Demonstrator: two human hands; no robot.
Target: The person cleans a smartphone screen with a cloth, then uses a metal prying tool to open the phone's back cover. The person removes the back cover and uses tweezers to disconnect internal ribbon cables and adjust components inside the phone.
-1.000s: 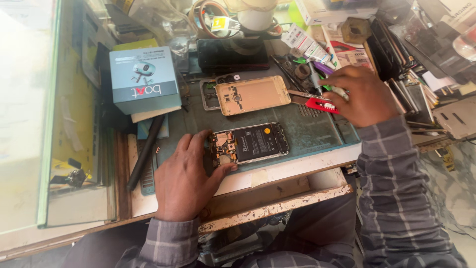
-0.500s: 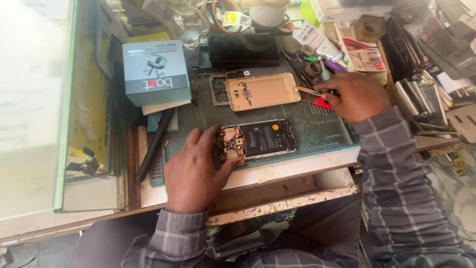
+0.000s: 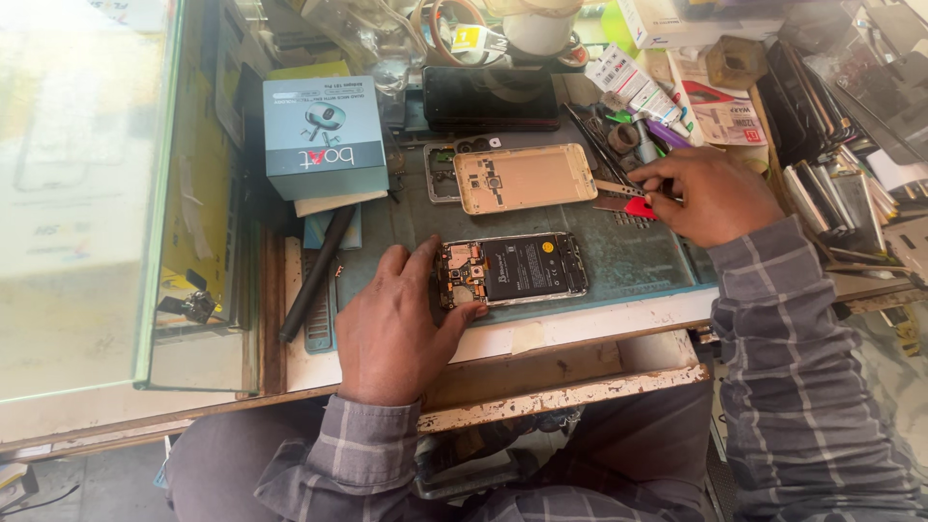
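Left grip: the left hand (image 3: 391,324) lies flat over the near end of the opened phone (image 3: 512,269), fingers spread and thumb tucked under its lower edge; it presses rather than closes, likely to stop the phone from sliding.
Right grip: the right hand (image 3: 713,196) is pinched shut on a small red-handled tool (image 3: 638,206), picked from among the loose tools beside it.
Opened phone: it lies face down on the green mat (image 3: 633,256), back removed, board and black battery exposed, at the front of the surface within easy reach of both hands.
Back cover: the gold cover (image 3: 524,178) sits just behind the phone, apart from it, inside up and out of the way.
Around: 1 teal box (image 3: 324,135) stands at the left, a dark phone (image 3: 490,98) behind the cover.
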